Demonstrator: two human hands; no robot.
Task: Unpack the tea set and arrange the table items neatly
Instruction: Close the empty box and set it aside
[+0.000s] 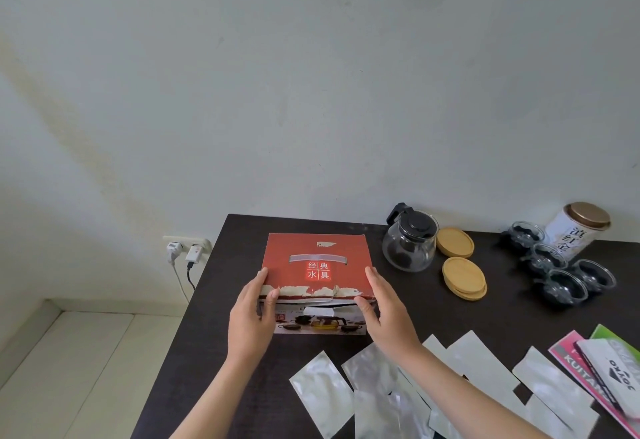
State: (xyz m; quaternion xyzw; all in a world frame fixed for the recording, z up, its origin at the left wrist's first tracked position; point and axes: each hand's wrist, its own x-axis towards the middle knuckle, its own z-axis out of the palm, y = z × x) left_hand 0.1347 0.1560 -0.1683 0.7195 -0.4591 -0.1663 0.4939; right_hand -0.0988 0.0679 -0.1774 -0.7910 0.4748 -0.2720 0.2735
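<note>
At the far left, beyond the table edge, a wall socket (187, 241) held two plugs with cords hanging down toward the pale floor. The dark table (242, 362) began just right of it. The left hand (250, 314) was clamped on the left near corner of the red tea set box (316, 265), thumb laid over the top edge and fingers pressed on the side. The box sat on the table toward its left end, closed, with its long axis running left to right; its red lid faced up, the Chinese characters read upright from the wearer's side, and the torn front flap and the picture of the glass set faced the wearer. The right hand (387, 314) gripped the opposite near corner in the same way, palm against the right side, so the box was held between both hands. In front of the box, silver foil pouches (374, 390) lay scattered flat, some overlapping. Behind and right of the box stood a glass teapot (408, 246) with a black lid and handle, upright. Just beside it were two low stacks of round bamboo coasters (463, 277). Farther right, four glass cups (557, 270) with dark handles clustered together, touching one another. Behind them stood a white tea canister (576, 230) with a gold lid. At the near right edge lay printed leaflets (599, 372), overlapping.
</note>
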